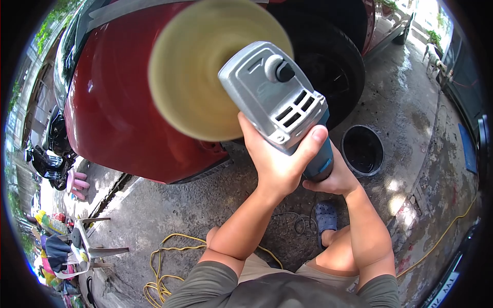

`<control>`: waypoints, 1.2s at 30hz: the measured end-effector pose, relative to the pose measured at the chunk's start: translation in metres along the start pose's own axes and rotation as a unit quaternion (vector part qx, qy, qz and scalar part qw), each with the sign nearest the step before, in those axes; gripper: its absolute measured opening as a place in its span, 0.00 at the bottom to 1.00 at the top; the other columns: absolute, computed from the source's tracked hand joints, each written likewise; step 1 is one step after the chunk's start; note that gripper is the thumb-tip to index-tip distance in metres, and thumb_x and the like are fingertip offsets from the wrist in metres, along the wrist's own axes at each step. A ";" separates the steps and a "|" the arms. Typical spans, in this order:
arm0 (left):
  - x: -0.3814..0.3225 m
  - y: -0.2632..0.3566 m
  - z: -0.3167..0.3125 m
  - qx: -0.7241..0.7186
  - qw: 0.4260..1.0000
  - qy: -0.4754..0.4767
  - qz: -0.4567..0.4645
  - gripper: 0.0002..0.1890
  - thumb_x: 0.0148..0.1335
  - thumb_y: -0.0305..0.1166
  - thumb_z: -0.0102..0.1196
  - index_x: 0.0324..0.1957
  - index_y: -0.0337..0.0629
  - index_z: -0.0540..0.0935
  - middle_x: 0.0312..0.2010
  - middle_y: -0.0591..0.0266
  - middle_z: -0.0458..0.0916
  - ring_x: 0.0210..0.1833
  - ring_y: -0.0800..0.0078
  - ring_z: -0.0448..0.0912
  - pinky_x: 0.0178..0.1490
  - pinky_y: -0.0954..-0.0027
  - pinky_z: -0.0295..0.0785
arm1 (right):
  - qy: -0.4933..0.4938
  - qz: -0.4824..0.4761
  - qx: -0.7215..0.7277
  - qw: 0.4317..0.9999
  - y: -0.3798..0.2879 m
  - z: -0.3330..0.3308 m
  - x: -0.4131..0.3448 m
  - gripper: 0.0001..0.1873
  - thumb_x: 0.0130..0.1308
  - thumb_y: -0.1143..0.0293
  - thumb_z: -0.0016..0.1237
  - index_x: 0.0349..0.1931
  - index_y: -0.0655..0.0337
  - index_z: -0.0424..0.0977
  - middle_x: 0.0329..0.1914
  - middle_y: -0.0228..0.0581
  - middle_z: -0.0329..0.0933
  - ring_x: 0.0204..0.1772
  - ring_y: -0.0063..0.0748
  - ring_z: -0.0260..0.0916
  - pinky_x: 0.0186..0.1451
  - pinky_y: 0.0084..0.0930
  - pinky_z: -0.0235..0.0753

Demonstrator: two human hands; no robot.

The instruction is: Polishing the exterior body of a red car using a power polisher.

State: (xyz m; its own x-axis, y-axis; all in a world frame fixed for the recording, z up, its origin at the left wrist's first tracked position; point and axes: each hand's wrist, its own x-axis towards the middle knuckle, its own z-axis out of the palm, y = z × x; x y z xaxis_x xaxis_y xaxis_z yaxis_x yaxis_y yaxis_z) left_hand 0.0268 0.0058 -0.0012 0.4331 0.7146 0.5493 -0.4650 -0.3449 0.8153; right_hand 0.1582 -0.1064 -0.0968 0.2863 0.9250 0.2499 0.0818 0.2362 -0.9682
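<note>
I hold a corded-style rotary polisher [265, 92] with a silver metal head and a blue body. My left hand [275, 161] wraps the body just behind the head, thumb along its right side. Farther back, my right hand [339, 173] grips the rear of the tool. The round yellow pad [188, 73] is blurred, as if spinning. It overlaps the red car bumper [111, 96] in view; whether it touches the paint is hidden. Grey masking tape [131, 11] crosses the panel's upper edge. Beyond the tool stands the dark front wheel [327, 73].
A dark bucket [362, 134] stands on the concrete by the wheel. Yellow cable [156, 265] lies looped at lower left; another yellow cable [435, 246] runs at right. A plastic chair [102, 252] holding things, a pink stool [78, 181] and a motorcycle [52, 161] are left. A dog [433, 57] stands upper right.
</note>
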 end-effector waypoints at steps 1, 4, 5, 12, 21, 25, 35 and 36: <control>-0.004 -0.001 -0.003 -0.011 1.000 0.001 0.000 0.49 0.56 0.39 0.82 0.68 0.31 0.60 0.55 0.48 0.82 0.57 0.65 0.85 0.63 0.62 0.81 | -0.002 -0.004 -0.007 1.000 -0.001 0.002 -0.002 0.56 0.43 0.73 0.78 0.76 0.59 0.62 0.65 0.39 0.75 0.69 0.35 0.72 0.75 0.37 0.70; -0.015 -0.001 -0.015 0.007 1.000 0.015 0.008 0.49 0.57 0.39 0.81 0.69 0.31 0.59 0.56 0.48 0.81 0.57 0.66 0.85 0.63 0.62 0.81 | -0.013 -0.006 -0.025 1.000 -0.004 0.009 -0.003 0.56 0.42 0.73 0.78 0.75 0.59 0.62 0.65 0.41 0.76 0.69 0.36 0.73 0.76 0.37 0.71; -0.019 -0.001 -0.017 0.002 0.999 0.029 0.017 0.47 0.57 0.39 0.81 0.68 0.31 0.62 0.55 0.51 0.82 0.55 0.67 0.86 0.63 0.62 0.82 | -0.016 -0.002 -0.040 0.999 -0.005 0.010 -0.004 0.56 0.41 0.73 0.78 0.75 0.59 0.63 0.65 0.42 0.77 0.69 0.37 0.74 0.76 0.37 0.71; -0.042 -0.005 -0.039 0.004 0.999 0.050 0.007 0.34 0.55 0.44 0.79 0.55 0.30 0.80 0.45 0.58 0.87 0.45 0.71 0.86 0.54 0.67 0.83 | -0.036 0.018 -0.087 0.995 -0.001 0.018 -0.008 0.57 0.39 0.71 0.78 0.75 0.58 0.63 0.62 0.45 0.82 0.66 0.42 0.80 0.73 0.39 0.76; -0.081 -0.027 -0.065 -0.014 0.997 0.047 -0.055 0.50 0.60 0.59 0.69 0.74 0.32 0.69 0.65 0.45 0.76 0.67 0.47 0.79 0.69 0.46 0.78 | -0.072 0.008 -0.144 0.987 0.005 0.029 -0.010 0.57 0.37 0.72 0.76 0.75 0.57 0.64 0.57 0.49 0.86 0.61 0.48 0.86 0.68 0.40 0.80; -0.091 -0.035 -0.075 -0.047 0.997 0.041 -0.053 0.54 0.59 0.61 0.67 0.77 0.34 0.64 0.66 0.46 0.74 0.69 0.46 0.77 0.70 0.44 0.77 | -0.083 0.006 -0.168 0.982 0.006 0.037 -0.010 0.55 0.39 0.72 0.76 0.74 0.55 0.65 0.57 0.50 0.86 0.61 0.52 0.86 0.67 0.41 0.81; -0.130 -0.068 -0.098 -0.105 0.983 0.077 -0.128 0.69 0.50 0.81 0.62 0.79 0.35 0.59 0.71 0.49 0.69 0.76 0.51 0.71 0.81 0.44 0.66 | -0.138 0.018 -0.223 0.965 0.022 0.046 -0.008 0.54 0.41 0.69 0.75 0.74 0.54 0.65 0.61 0.52 0.84 0.61 0.62 0.84 0.64 0.44 0.85; -0.134 -0.074 -0.099 -0.124 0.980 0.089 -0.125 0.70 0.49 0.82 0.63 0.79 0.35 0.59 0.71 0.50 0.69 0.77 0.51 0.71 0.82 0.43 0.65 | -0.140 0.017 -0.224 0.964 0.024 0.047 -0.008 0.54 0.41 0.69 0.75 0.74 0.54 0.65 0.61 0.52 0.84 0.61 0.62 0.84 0.64 0.44 0.85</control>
State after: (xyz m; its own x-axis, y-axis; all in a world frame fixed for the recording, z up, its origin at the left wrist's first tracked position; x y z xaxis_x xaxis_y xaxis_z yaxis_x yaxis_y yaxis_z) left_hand -0.0735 -0.0037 -0.1530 0.4271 0.8602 0.2788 -0.5444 -0.0015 0.8388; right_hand 0.1128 -0.0937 -0.1222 0.0316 0.9889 0.1453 0.5000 0.1103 -0.8590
